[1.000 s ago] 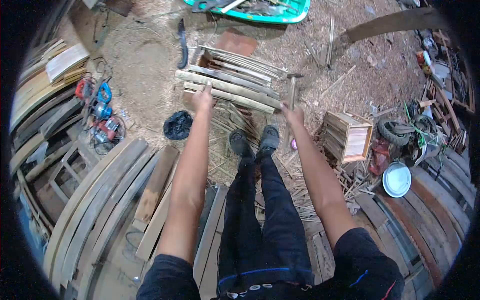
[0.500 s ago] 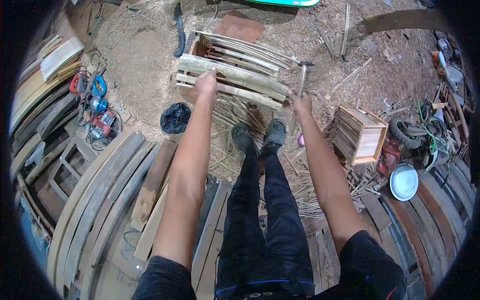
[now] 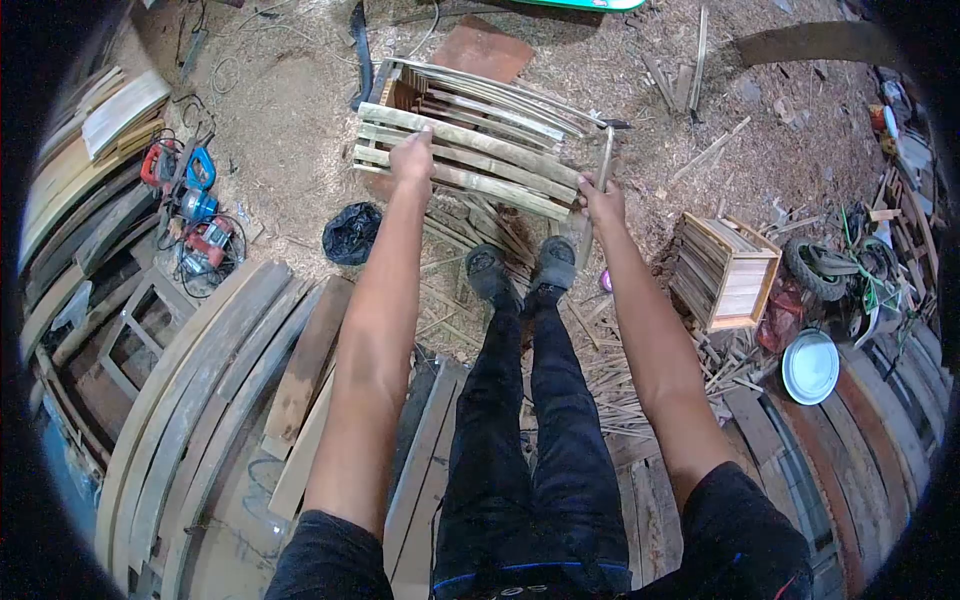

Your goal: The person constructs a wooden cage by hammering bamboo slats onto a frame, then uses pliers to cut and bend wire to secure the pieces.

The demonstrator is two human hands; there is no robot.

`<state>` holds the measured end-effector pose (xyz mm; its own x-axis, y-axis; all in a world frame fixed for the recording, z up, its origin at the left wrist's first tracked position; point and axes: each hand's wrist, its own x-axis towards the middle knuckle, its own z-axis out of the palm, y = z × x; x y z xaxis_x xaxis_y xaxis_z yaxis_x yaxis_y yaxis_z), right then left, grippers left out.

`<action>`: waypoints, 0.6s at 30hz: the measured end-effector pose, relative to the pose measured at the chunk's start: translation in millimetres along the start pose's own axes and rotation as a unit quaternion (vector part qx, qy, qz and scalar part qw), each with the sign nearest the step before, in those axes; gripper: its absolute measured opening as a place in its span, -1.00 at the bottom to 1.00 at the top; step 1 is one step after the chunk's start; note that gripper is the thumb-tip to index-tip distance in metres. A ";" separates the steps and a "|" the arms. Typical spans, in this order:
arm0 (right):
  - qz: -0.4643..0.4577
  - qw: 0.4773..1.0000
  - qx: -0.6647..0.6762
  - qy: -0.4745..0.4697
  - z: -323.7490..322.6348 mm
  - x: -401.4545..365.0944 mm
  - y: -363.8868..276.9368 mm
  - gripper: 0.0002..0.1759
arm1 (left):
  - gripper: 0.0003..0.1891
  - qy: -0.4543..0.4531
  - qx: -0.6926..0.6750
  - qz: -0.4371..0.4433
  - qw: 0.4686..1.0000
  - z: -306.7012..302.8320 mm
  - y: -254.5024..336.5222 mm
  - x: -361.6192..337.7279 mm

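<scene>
A slatted wooden crate (image 3: 470, 147) lies on its side above my feet, its open inside showing at the upper left. My left hand (image 3: 412, 160) is closed on a slat of its upper face, toward the left end. At the crate's right end, my right hand (image 3: 601, 202) grips a hammer (image 3: 608, 160) by its handle, head up. The fingers of that hand are also against the ends of the slats.
A second slatted crate (image 3: 725, 272) stands at the right, near a white round lid (image 3: 810, 367). Power tools (image 3: 205, 205) lie at the left by a black plastic bag (image 3: 352, 233). Stacked planks (image 3: 215, 400) and scrap sticks (image 3: 640, 385) surround my legs.
The upper slat of the crate has shifted up and away from me, widening the gap beneath it. My hands keep nearly the same places.
</scene>
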<state>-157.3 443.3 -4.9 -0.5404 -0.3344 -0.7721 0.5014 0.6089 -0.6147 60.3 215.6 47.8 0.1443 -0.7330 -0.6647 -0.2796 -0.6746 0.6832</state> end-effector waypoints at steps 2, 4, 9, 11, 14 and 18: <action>-0.011 1.000 -0.013 0.010 1.3 5.4 3.9 -0.78 | -0.71 -0.016 -0.017 0.006 1.000 -0.2 -3.3 1.9; -0.026 1.000 0.004 0.011 2.2 15.3 13.6 -0.79 | -0.72 -0.057 -0.047 0.010 0.997 -5.3 -6.8 7.1; -0.009 1.000 0.017 0.007 2.8 6.2 5.7 -0.80 | -0.74 -0.053 -0.055 0.012 0.997 -1.2 -4.8 3.8; 0.000 1.000 0.016 0.000 3.2 8.3 8.2 -0.80 | -0.74 -0.045 -0.052 0.021 0.997 -2.0 -4.0 5.6; -0.009 0.999 -0.028 0.024 5.1 12.9 9.3 -0.78 | -0.72 -0.059 -0.024 0.018 0.998 -4.3 -1.4 1.7; -0.050 0.996 -0.065 0.046 4.2 11.1 8.6 -0.73 | -0.68 -0.069 -0.040 0.011 0.997 -3.5 6.0 -1.8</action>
<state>-156.1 441.8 -19.5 -0.6463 -0.3341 -0.6861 0.3529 0.6663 -0.6569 61.6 212.5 54.2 0.0049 -0.7322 -0.6811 -0.2047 -0.6674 0.7160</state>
